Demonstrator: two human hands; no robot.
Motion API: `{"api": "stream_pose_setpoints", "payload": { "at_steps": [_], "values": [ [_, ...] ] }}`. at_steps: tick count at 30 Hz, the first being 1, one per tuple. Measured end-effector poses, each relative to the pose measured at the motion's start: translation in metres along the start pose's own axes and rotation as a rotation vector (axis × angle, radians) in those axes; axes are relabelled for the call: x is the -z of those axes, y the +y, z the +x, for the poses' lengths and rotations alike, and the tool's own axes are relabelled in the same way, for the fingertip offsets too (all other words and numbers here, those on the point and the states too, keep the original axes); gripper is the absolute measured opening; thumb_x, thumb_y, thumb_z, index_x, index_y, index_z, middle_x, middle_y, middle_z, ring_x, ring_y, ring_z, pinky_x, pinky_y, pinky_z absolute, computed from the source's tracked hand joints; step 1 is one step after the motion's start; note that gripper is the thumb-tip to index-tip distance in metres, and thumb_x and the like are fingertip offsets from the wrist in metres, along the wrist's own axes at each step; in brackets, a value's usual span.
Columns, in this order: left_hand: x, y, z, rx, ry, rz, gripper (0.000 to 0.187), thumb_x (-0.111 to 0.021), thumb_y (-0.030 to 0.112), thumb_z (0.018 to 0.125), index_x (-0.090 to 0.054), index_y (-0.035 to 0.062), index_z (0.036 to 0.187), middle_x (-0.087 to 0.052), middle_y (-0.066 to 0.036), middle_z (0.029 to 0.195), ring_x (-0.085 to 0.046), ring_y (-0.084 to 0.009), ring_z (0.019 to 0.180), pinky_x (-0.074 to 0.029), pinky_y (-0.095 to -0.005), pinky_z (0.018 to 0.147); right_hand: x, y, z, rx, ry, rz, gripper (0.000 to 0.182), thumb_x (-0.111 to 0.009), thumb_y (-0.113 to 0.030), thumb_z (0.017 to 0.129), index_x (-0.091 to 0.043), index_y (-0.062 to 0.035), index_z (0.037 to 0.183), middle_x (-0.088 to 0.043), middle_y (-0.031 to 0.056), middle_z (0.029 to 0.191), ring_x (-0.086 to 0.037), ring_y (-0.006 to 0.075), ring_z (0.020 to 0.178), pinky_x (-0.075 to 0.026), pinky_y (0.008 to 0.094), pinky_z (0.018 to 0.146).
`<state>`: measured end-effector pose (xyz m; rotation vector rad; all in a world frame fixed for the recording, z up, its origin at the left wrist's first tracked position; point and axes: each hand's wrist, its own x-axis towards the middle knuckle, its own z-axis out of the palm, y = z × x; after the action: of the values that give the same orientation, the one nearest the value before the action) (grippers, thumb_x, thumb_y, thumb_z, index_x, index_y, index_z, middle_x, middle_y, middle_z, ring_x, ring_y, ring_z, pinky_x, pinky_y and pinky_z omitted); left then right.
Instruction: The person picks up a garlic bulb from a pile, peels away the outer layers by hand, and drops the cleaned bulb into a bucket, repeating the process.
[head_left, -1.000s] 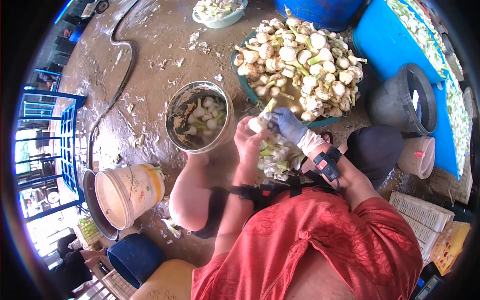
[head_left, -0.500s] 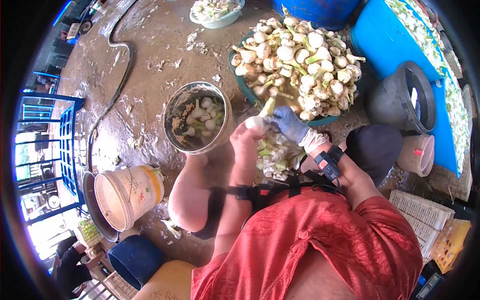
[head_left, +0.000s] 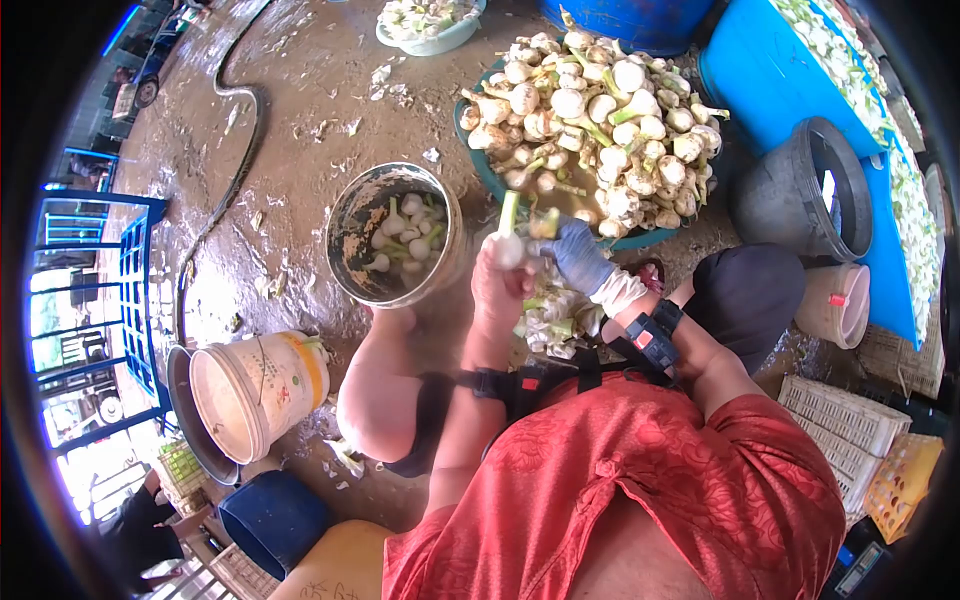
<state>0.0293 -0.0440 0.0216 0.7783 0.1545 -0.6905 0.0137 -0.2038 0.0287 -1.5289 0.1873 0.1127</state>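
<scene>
My bare left hand (head_left: 497, 288) is closed around a smooth white garlic bulb (head_left: 508, 248), its short green stem pointing up. Just to the right, my right hand (head_left: 582, 264), in a blue glove, pinches a blurred yellowish strip of garlic peel (head_left: 544, 226). Beneath both hands lies a heap of stripped garlic skins (head_left: 550, 322), partly covered by them. A bucket (head_left: 345, 235) left of my hands holds several clean white bulbs in its bottom. Beyond my hands, a green basin (head_left: 490, 172) is piled with unpeeled garlic (head_left: 600, 115).
A black bucket (head_left: 785, 205) tilts at the right beside blue sheeting (head_left: 790, 85) with garlic scraps. White bucket (head_left: 240, 390) lies on its side at left. A dark hose (head_left: 247, 160) crosses the wet floor. A pale basin (head_left: 430, 42) of peelings stands at the back.
The bulb in my left hand has turned more upright, and its stem looks cleaner and greener. My right hand has moved slightly away from it with a strip of peel.
</scene>
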Motion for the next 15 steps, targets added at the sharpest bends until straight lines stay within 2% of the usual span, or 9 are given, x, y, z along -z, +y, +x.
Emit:
{"api": "stream_pose_setpoints", "payload": {
  "at_steps": [1,3,4,5,7,8,11,13,15],
  "values": [
    [0.002,0.0,0.0,-0.002,0.002,0.0,0.058,-0.05,0.062,0.083,-0.056,0.0066,0.102,-0.06,-0.009,0.072,-0.052,-0.0157,0.051,-0.039,-0.0269,0.043,0.0,0.001,0.001,0.0,-0.003,0.0,0.02,-0.069,-0.011,0.077,-0.066,-0.0018,0.095,-0.065,0.0065,0.091,-0.061,0.0129,0.086,-0.049,0.0286,0.073],
    [0.001,0.001,0.0,0.088,0.141,-0.039,0.058,-0.049,0.062,0.083,-0.056,0.0076,0.102,-0.061,-0.008,0.073,-0.049,-0.0148,0.048,-0.037,-0.023,0.043,0.0,0.002,0.003,0.348,-0.054,-0.171,0.018,-0.069,-0.007,0.078,-0.064,0.0006,0.094,-0.064,0.0033,0.082,-0.055,0.0077,0.075,-0.048,0.0255,0.071],
    [0.0,-0.001,0.004,0.037,0.189,-0.019,0.05,-0.058,0.053,0.083,-0.056,0.0068,0.103,-0.061,-0.007,0.076,-0.05,-0.0144,0.049,-0.037,-0.0231,0.044,0.003,0.001,0.003,0.473,-0.011,-0.442,0.018,-0.069,-0.008,0.078,-0.064,-0.0001,0.094,-0.064,0.0027,0.081,-0.055,0.008,0.074,-0.048,0.0257,0.069],
    [-0.004,-0.001,0.002,0.037,0.187,-0.02,0.05,-0.058,0.053,0.083,-0.056,0.0068,0.103,-0.061,-0.007,0.076,-0.05,-0.0144,0.049,-0.037,-0.0231,0.044,0.002,-0.005,0.001,0.473,-0.01,-0.444,0.018,-0.069,-0.008,0.078,-0.064,-0.0001,0.094,-0.064,0.0027,0.081,-0.055,0.008,0.074,-0.048,0.0257,0.069],
    [-0.011,0.001,-0.003,-0.242,0.299,0.505,0.039,-0.067,0.037,0.082,-0.056,0.0052,0.103,-0.061,-0.004,0.079,-0.053,-0.0136,0.056,-0.041,-0.0251,0.05,-0.004,-0.017,-0.003,0.142,0.017,-0.133,0.019,-0.07,-0.009,0.077,-0.063,-0.0007,0.093,-0.064,0.0017,0.08,-0.055,0.0082,0.073,-0.048,0.0267,0.067],
    [-0.014,0.006,-0.004,-0.204,0.36,0.498,0.033,-0.072,0.021,0.078,-0.056,0.0035,0.102,-0.06,-0.003,0.083,-0.056,-0.0125,0.066,-0.044,-0.0258,0.057,-0.004,-0.014,-0.002,0.141,0.015,-0.133,0.019,-0.07,-0.009,0.077,-0.063,-0.0007,0.093,-0.064,0.0017,0.08,-0.055,0.0082,0.073,-0.048,0.0267,0.067],
    [0.005,-0.005,0.003,-0.291,0.284,0.169,0.033,-0.072,0.018,0.076,-0.057,0.003,0.102,-0.06,-0.004,0.088,-0.056,-0.0122,0.072,-0.045,-0.0252,0.061,-0.002,0.005,0.006,0.142,0.011,-0.057,0.018,-0.07,-0.011,0.077,-0.063,-0.0009,0.09,-0.065,0.003,0.079,-0.056,0.0104,0.07,-0.048,0.028,0.065],
    [0.002,-0.001,0.001,-0.315,0.257,0.14,0.034,-0.072,0.014,0.074,-0.057,0.003,0.103,-0.06,-0.005,0.09,-0.056,-0.0142,0.072,-0.045,-0.0267,0.061,0.007,0.014,0.021,0.004,0.193,0.001,0.016,-0.069,-0.01,0.077,-0.062,-0.001,0.088,-0.065,0.0067,0.079,-0.058,0.0133,0.069,-0.048,0.0284,0.065],
    [-0.005,0.005,-0.003,-0.315,0.081,0.012,0.038,-0.072,0.012,0.074,-0.055,0.0036,0.106,-0.06,-0.006,0.092,-0.057,-0.0166,0.073,-0.045,-0.0269,0.061,0.023,0.033,0.032,0.086,0.247,-0.206,0.014,-0.066,-0.009,0.079,-0.061,-0.0006,0.089,-0.065,0.0107,0.079,-0.059,0.0179,0.068,-0.05,0.0296,0.065]
  ]
}}
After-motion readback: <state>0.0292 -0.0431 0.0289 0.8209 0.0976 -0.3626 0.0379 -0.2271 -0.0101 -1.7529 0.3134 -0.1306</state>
